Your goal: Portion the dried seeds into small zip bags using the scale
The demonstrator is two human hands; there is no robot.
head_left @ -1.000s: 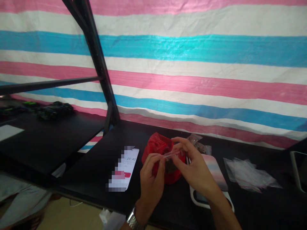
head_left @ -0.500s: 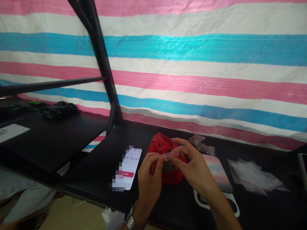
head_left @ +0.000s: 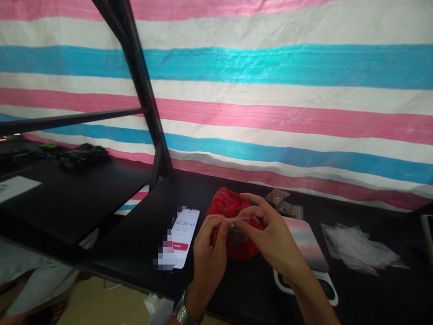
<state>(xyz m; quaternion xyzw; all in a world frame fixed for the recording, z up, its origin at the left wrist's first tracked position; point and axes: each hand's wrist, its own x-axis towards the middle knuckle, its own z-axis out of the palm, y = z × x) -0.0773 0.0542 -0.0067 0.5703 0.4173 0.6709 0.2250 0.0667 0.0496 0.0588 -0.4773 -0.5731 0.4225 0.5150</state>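
Both my hands pinch the top edge of a small clear zip bag (head_left: 236, 220) over a red plastic bag (head_left: 223, 201). My left hand (head_left: 210, 246), a metal watch on its wrist, grips the left part of that edge between thumb and fingers. On the other side my right hand (head_left: 272, 234) has thumb and fingertips closed on the edge. Brownish-grey contents show just below the fingers; whether they lie in the zip bag or the red bag, I cannot tell. A small scale (head_left: 306, 246) lies partly under my right forearm.
Small filled zip bags (head_left: 282, 203) lie behind the scale. A pile of flat clear bags (head_left: 361, 250) is at the right. Left of my hands lies a phone (head_left: 184, 232) showing a timer. A black metal post (head_left: 144, 92) rises before the striped sheet (head_left: 270, 122).
Both hands keep their pinch on the zip bag and have shifted only slightly. The phone's timer has advanced. Other things lie as before.
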